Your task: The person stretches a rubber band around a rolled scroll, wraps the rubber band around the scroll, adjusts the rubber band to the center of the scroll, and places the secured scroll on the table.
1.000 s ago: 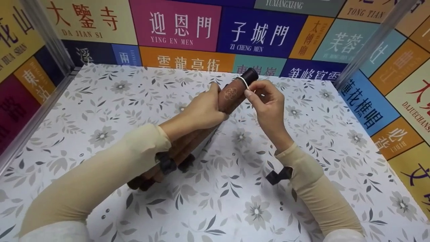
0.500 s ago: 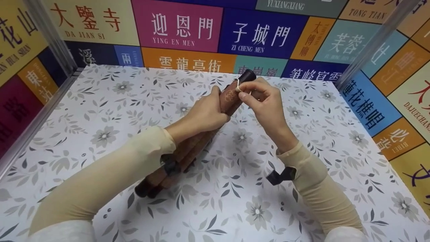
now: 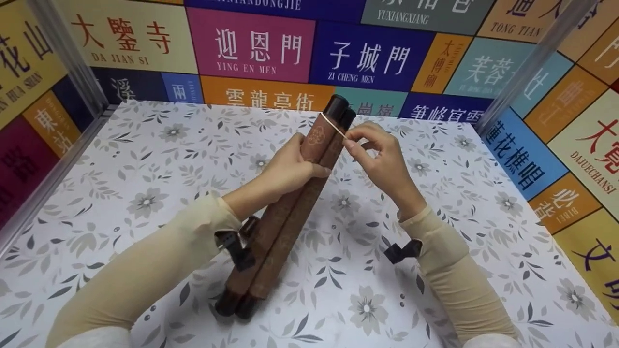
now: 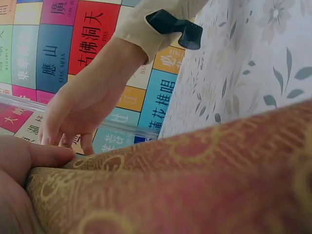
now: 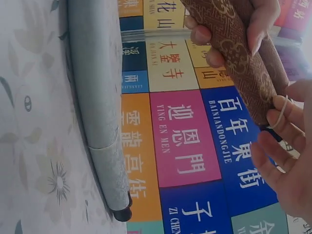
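Note:
Two brown brocade-patterned scroll rolls, the left one [image 3: 316, 137] and the right one [image 3: 285, 237], lie side by side, slanting, with black end knobs. My left hand [image 3: 290, 166] grips both rolls around their upper part. A thin white band [image 3: 333, 124] loops near the top of the left roll. Thumb and fingertips of my right hand [image 3: 382, 150] pinch this band at the right roll's edge, stretching it straight. The right wrist view also shows the band [image 5: 281, 114] at my right fingertips. Brown gold-patterned fabric [image 4: 195, 195] fills the lower left wrist view.
Also in the right wrist view is a pale grey-blue roll [image 5: 100, 97] with a black end and a thin band. A white floral cloth [image 3: 145, 251] covers the table. Colourful lettered panels [image 3: 256, 46] stand behind it. Black brackets [image 3: 404, 251] sit on both wrists.
The rolls have swung to a steeper slant, their upper ends moving left and their lower ends nearer. My right hand has drawn the white band off the roll's face towards the right.

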A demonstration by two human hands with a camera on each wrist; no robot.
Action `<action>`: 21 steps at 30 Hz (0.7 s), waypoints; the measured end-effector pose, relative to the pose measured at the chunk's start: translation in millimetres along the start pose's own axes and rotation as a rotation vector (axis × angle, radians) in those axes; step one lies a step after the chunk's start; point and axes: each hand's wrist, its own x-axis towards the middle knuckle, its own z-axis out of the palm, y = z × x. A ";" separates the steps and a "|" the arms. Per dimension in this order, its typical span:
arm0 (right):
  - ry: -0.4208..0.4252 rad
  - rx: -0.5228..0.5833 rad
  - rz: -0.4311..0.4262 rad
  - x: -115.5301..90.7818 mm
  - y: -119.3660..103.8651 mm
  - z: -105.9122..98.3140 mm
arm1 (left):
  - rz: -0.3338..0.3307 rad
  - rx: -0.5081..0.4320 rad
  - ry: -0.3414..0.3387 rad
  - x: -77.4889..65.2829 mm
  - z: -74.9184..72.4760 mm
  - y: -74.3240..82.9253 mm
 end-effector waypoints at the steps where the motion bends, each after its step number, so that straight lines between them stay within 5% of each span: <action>1: -0.013 0.015 0.018 1.3 1.9 -1.7 | 0.001 -0.043 0.000 0.0 1.0 -0.4; 11: -0.310 0.318 0.235 6.8 30.7 -10.7 | -0.004 -0.375 -0.010 4.3 15.7 -9.9; 21: -0.381 0.270 0.161 -0.7 42.8 -6.0 | 0.011 -0.490 -0.066 17.4 21.4 -18.8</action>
